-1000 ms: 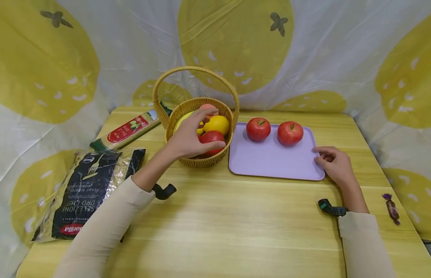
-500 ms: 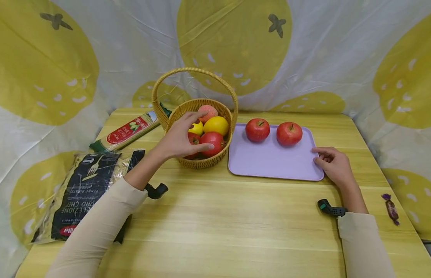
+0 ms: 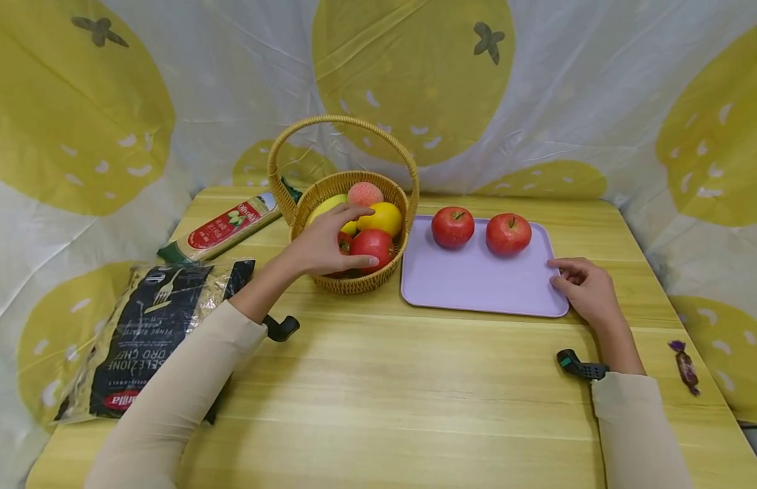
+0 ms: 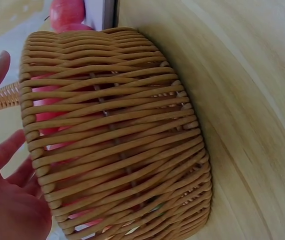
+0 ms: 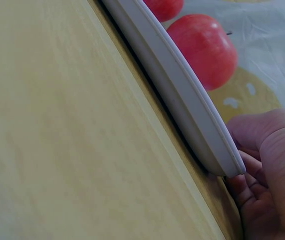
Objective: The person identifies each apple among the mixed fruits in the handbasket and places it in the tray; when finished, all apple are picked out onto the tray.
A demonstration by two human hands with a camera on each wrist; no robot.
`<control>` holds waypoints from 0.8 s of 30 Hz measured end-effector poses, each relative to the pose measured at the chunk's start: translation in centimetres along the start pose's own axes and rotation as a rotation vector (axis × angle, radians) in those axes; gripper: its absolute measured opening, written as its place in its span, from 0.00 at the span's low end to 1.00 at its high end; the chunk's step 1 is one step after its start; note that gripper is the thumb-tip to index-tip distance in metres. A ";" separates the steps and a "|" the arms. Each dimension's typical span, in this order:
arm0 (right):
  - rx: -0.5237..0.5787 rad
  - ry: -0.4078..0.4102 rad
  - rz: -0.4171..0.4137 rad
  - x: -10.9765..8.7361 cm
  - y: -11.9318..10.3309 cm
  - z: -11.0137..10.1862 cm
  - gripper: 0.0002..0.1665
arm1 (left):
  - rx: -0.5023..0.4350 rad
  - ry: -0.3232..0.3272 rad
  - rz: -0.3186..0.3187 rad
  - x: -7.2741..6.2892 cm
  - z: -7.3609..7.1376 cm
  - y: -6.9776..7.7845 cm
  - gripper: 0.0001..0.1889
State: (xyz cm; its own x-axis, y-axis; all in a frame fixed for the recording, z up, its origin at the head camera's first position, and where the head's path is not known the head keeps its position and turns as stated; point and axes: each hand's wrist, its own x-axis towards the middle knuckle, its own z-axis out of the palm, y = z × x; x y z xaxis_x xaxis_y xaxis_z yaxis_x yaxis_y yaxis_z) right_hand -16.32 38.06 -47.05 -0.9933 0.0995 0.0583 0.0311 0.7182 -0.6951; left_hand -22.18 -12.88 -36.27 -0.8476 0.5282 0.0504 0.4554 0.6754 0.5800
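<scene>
**Wicker basket (image 3: 354, 286) of fruit below left hand (image 3: 320, 243); lilac tray (image 3: 476, 285) at right hand (image 3: 588, 292)**

Red apple (image 3: 377, 244), one, in the basket, in the space between the left hand's thumb and fingers. Left hand: palm down over the basket, thumb spread well away from the fingers, nothing held; whether the thumb touches the apple cannot be told. Second red fruit (image 3: 344, 241), mostly hidden by that hand. Lemon (image 3: 385, 221), just under the index fingertip. Pink fruit (image 3: 364, 193), just beyond the fingertips. Yellow-green fruit (image 3: 326, 204), behind the fingers, part covered.

Basket: upright on the table, tall arched handle (image 3: 341, 120) rising beyond the left hand.

Tray: flat on the table, to the left hand's right, its near end at the right hand. Right hand: thumb and index finger close together on the tray's short edge, pinching the rim, other fingers curled. Two red apples on the tray, between the hands: left apple (image 3: 453, 227) nearer the basket, right apple (image 3: 508, 235) nearer the right hand.

Wrapped candy (image 3: 685, 368), to the right hand's right. Long packet (image 3: 225, 229), red label, to the left hand's left. Pasta bag (image 3: 152, 333), black and clear, also left of it, part covered by the sleeve (image 3: 189, 387). Wooden table (image 3: 415, 387) beneath all.
</scene>
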 end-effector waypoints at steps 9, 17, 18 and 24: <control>0.000 0.007 0.013 0.0 0.1 0.2 0.20 | 0.006 -0.052 0.012 0.2 0.2 -0.6 0.41; 0.001 -0.002 0.003 0.0 0.3 0.2 0.20 | 0.085 -0.123 0.066 0.7 0.1 -1.3 0.42; 0.004 0.001 0.003 0.0 0.3 0.2 0.20 | 0.098 -0.131 0.073 0.8 0.1 -1.4 0.43; 0.000 0.013 0.005 0.1 0.2 0.1 0.19 | 0.124 -0.177 0.083 1.3 -0.1 -1.6 0.44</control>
State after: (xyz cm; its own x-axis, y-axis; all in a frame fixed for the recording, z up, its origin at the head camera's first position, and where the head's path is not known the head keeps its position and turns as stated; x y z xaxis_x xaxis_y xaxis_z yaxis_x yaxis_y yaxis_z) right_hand -16.39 38.13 -47.27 -0.9916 0.1124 0.0644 0.0362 0.7178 -0.6953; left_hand -24.05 -13.25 -37.05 -0.7496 0.6595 -0.0558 0.5611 0.6779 0.4750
